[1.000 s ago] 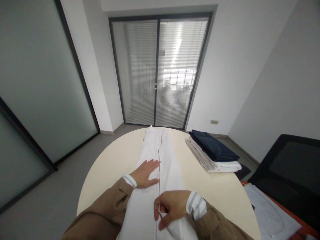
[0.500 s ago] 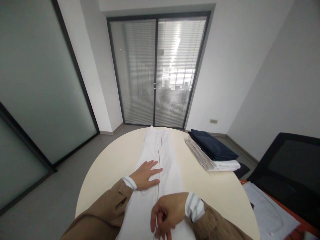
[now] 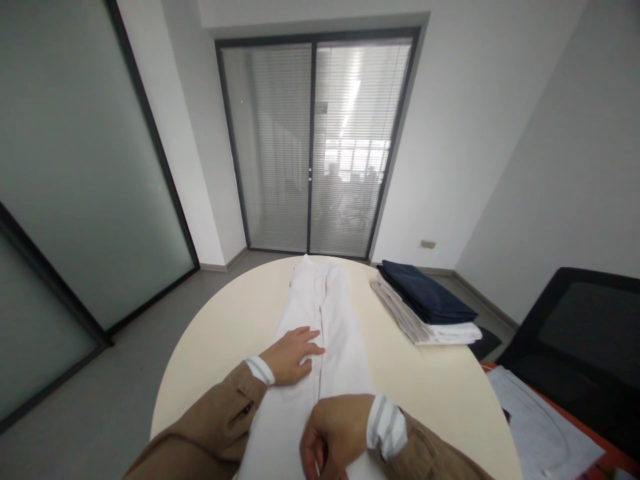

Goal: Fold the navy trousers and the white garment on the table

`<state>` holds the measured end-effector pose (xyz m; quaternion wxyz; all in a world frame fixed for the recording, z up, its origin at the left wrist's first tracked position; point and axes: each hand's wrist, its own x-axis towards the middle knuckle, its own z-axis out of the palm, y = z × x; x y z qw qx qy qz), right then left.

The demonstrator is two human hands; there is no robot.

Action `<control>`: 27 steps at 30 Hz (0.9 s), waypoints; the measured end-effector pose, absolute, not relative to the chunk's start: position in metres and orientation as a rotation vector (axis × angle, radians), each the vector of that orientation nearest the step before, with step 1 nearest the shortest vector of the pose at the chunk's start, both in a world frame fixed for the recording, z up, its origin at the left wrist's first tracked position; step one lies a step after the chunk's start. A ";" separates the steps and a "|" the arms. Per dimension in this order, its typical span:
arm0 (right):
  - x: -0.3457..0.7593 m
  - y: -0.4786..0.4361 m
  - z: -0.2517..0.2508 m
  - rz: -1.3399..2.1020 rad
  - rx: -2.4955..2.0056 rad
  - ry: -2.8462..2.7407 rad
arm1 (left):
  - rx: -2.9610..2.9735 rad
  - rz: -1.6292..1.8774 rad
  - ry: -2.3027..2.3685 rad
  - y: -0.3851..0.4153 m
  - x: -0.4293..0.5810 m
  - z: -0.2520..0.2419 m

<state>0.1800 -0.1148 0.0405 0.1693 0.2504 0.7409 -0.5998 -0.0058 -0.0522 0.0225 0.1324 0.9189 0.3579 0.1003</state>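
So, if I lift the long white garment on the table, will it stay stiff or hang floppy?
The white garment will probably hang floppy: it lies thin and flat, with soft creases near the left hand. It looks light for its length. It might also slide a little on the smooth round table.

Light's pretty soft and even in here, mostly daylight coming through the blinds (image 3: 360, 120) on the glass door (image 3: 313, 200), and it blows out white behind the slats. Barely any shadow on the bench (image 3: 440, 393). The wide lens bends the frosted glass panel (image 3: 75, 167) at the edges, and my fingers (image 3: 311, 453) look a bit soft down low.
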 end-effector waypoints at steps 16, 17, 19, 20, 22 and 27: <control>0.183 -0.117 0.045 -1.769 0.745 2.121 | 2.676 0.409 0.932 -0.054 -0.008 0.036; 0.183 -0.117 0.045 -1.820 0.749 2.109 | 2.679 0.409 0.949 -0.055 -0.008 0.036; 0.184 -0.116 0.044 -1.897 0.759 2.083 | 2.675 0.409 0.963 -0.055 -0.009 0.035; 0.184 -0.116 0.043 -1.899 0.768 2.076 | 2.663 0.417 0.956 -0.054 -0.010 0.034; 0.184 -0.116 0.043 -1.836 0.793 2.092 | 2.606 0.470 0.914 -0.052 -0.013 0.031; 0.182 -0.114 0.039 -1.766 0.777 2.075 | 2.384 0.674 0.786 -0.048 -0.017 0.025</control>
